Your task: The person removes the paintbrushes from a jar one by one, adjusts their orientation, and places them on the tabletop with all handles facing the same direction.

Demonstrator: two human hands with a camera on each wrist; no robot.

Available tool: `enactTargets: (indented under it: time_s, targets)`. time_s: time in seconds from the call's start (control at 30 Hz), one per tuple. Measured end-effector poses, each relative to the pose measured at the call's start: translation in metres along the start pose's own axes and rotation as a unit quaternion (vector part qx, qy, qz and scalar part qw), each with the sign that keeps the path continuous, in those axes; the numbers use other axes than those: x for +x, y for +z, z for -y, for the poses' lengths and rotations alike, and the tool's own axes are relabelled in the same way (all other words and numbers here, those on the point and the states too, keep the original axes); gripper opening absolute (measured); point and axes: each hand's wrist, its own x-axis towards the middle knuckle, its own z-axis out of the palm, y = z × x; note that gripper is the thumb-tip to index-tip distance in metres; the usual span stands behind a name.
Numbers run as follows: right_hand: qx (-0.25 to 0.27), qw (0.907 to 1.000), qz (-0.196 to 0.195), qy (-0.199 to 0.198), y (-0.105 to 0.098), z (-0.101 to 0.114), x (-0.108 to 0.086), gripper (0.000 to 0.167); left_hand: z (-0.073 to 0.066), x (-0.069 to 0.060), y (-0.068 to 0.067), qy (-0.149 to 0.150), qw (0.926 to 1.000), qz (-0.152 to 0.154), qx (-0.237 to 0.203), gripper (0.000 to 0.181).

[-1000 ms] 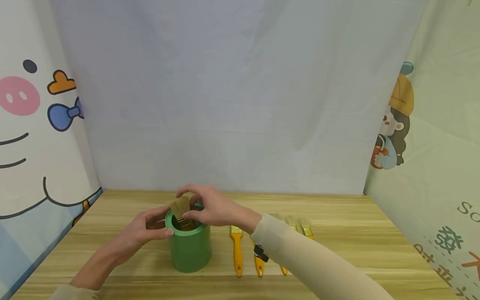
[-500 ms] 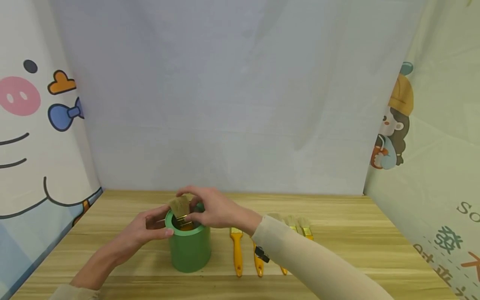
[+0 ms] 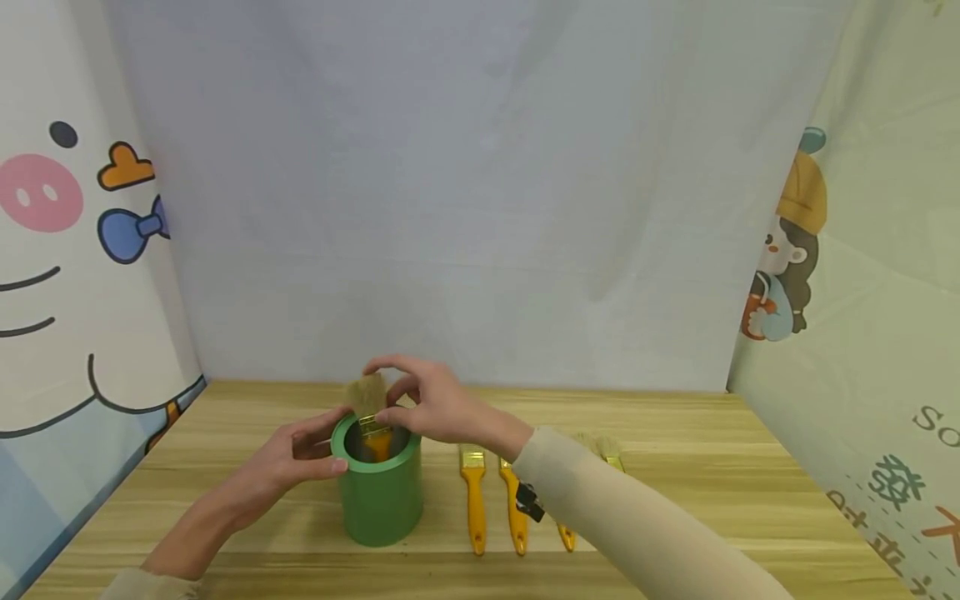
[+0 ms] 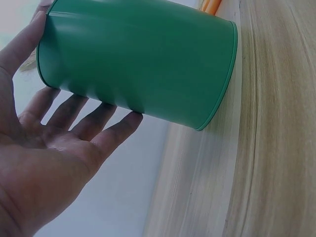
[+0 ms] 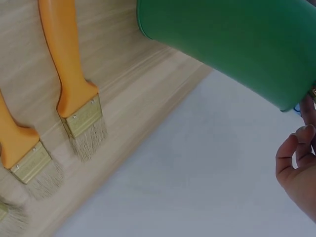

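Note:
On the wooden table stands a green cylindrical container [image 3: 381,504], upright and with its top uncovered. My left hand [image 3: 281,458] grips it from the left, thumb at the rim; in the left wrist view the fingertips [image 4: 132,120] touch its side. Above the mouth, my right hand [image 3: 447,408] pinches a paintbrush [image 3: 367,396] near its metal band. That brush points bristles up, its orange handle reaching down inside the container, where the lower end is hidden. The right wrist view catches only part of the right hand [image 5: 301,170] beside the container's top.
Several yellow-orange paintbrushes [image 3: 474,500] lie in a row right of the container, bristles away from me. My right sleeve [image 3: 600,508] covers some of them. A pale cloth [image 3: 480,208] hangs behind the table, with printed curtains [image 3: 877,333] at both sides.
My right hand has risen slightly and shifted right with the paintbrush, so more of its orange handle shows inside the container. The left hand and the container have stayed in place.

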Motion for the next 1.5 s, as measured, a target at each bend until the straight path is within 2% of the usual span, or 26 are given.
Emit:
enactTargets:
  time_s: [0.2,0.37,0.7,1.07,1.33,1.5]
  targets:
    - [-0.023,0.9991,-0.028,-0.023,-0.014,0.006,0.002,0.051,0.000,0.001,0.002,0.010,0.9999,0.003,0.007,0.074]
    - [-0.033,0.9980,-0.047,-0.026,-0.026,0.012,0.004,0.050,0.000,0.002,0.002,0.014,0.9999,0.004,0.005,0.072]
    - [-0.016,0.9952,-0.085,-0.044,-0.046,0.023,0.007,0.049,0.001,0.002,0.001,0.014,0.9999,0.001,0.004,0.073]
    - [-0.005,0.9878,-0.138,-0.072,-0.067,0.035,0.011,0.049,0.001,0.001,0.001,0.003,1.0000,-0.002,-0.005,0.074]
    - [0.007,0.9838,-0.158,-0.085,-0.081,0.039,0.006,0.050,0.001,0.001,0.002,0.005,0.9999,-0.001,-0.010,0.073]
    - [0.015,0.9837,-0.161,-0.078,-0.088,0.036,-0.001,0.050,0.001,0.002,0.002,0.009,0.9999,-0.001,-0.012,0.072]
